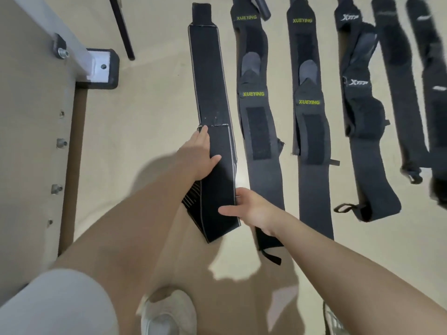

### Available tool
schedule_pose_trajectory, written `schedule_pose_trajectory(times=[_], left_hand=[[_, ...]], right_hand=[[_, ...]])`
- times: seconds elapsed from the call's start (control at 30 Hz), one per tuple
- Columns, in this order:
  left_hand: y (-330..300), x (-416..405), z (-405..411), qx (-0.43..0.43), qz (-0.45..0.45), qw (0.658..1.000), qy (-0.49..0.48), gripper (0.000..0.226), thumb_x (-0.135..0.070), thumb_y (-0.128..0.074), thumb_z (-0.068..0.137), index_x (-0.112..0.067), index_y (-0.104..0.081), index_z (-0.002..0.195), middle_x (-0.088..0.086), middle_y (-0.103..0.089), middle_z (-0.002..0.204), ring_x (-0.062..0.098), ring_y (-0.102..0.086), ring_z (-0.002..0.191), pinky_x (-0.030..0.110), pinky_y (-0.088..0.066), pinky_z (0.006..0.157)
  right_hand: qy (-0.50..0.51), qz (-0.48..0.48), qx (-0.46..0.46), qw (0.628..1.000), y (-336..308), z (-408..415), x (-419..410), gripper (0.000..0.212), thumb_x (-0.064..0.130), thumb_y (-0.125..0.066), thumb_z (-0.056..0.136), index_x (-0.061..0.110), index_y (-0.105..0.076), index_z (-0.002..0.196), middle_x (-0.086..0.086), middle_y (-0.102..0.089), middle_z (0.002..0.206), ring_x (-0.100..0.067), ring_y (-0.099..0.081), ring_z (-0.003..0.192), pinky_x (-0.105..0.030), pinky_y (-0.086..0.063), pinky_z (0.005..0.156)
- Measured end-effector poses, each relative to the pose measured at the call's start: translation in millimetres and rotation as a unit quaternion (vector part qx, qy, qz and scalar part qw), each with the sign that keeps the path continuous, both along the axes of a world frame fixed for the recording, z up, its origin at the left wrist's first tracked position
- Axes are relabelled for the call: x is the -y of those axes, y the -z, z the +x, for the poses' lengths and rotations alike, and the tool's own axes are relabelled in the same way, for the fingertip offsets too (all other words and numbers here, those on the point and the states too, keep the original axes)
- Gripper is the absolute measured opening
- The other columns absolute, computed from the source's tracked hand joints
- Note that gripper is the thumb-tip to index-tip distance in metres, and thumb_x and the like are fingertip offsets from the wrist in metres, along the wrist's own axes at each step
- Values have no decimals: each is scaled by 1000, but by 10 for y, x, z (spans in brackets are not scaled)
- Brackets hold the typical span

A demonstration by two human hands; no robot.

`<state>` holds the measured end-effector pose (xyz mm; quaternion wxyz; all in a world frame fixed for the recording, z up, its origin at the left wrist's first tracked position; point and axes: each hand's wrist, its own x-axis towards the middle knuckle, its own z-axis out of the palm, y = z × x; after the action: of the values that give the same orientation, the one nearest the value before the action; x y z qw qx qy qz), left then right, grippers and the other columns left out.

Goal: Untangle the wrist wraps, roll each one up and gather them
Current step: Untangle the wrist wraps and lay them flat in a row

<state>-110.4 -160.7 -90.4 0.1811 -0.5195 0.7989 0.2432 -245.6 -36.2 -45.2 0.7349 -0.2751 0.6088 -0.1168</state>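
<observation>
Down at the bottom of the frame there's a white shoe [169,313], and just above it both hands sit on the leftmost wrap [212,97], mid-frame on the floor [150,112]. Left hand [199,157] presses flat, fingers straight; right hand [251,209] loosely touches its near edge, gripping nothing. Looks laid out, so rolling from the near end seems next; other wraps [312,146] lie alongside to the right.

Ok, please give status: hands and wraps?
Left hand flat on leftmost wrap. Right hand at its near end. All wraps unrolled.
</observation>
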Motion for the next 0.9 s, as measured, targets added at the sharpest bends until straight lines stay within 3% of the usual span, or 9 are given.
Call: schedule_pose_trajectory(times=[0.2,0.23,0.27,0.33,0.43,0.5,0.6,0.7,0.9], left_hand=[[74,-76,57,14,-38,999,17,84,-54,-39,94,-6,1,150,3,10,159,18,0,146,31,-13,118],[70,-67,36,21,-36,999,19,85,-55,-39,94,-6,2,150,4,10,159,18,0,146,31,-13,117],[64,-54,17,28,-35,999,24,85,-55,-38,94,-5,2,150,4,11,159,18,0,146,31,-13,117],[65,-61,9,54,-50,996,40,86,-57,-36,94,-3,1,150,7,11,158,21,1,146,32,-11,117],[4,-140,19,48,-100,993,38,82,-51,-44,93,0,-13,147,14,0,158,28,-7,145,36,-14,116],[-37,-290,24,-37,-142,988,54,56,-30,-58,87,4,-44,129,25,-36,141,37,-41,125,40,-37,102],[38,-546,104,-142,-170,965,143,26,-18,-47,80,2,-63,83,21,-61,85,35,-61,70,36,-53,60],[66,-679,222,-113,-90,973,180,39,-23,-41,95,2,-55,121,23,-51,130,36,-52,116,39,-45,96],[22,-731,298,4,3,987,161,114,-77,-47,75,-9,5,150,7,12,158,24,10,145,38,1,117]], right_hand=[[23,-49,1,999,-265,-53,-51,14,13,-63,88,10,-53,98,-7,-66,83,-22,-64,73,-28,-50,63],[24,-36,-4,999,-278,-114,-77,19,19,-64,88,8,-51,97,-16,-65,86,-33,-63,77,-42,-29,61],[26,-18,3,999,-279,-178,-121,25,23,-65,87,8,-51,101,-22,-65,98,-42,-61,91,-57,-41,96],[37,33,35,998,-286,-268,-201,41,26,-70,82,16,-52,118,-20,-62,115,-45,-58,105,-57,-45,97],[-18,119,70,990,-293,-295,-342,82,29,-73,79,24,-25,145,-15,-58,112,-28,-63,68,-33,-54,58],[-24,139,85,986,-274,-219,-420,77,14,-65,88,27,-14,145,-6,-65,105,-18,-67,66,-24,-54,56],[-6,107,27,994,-153,-62,-414,37,8,-62,89,14,-43,120,-8,-68,91,-12,-64,61,-19,-49,55],[12,32,-101,994,-54,29,-319,21,24,-58,92,12,-50,77,-10,-59,75,-15,-52,59,-18,-39,51],[-162,1,-245,956,8,90,-238,34,33,-62,88,12,-43,107,-12,-64,88,-19,-51,62,-27,-42,56]])
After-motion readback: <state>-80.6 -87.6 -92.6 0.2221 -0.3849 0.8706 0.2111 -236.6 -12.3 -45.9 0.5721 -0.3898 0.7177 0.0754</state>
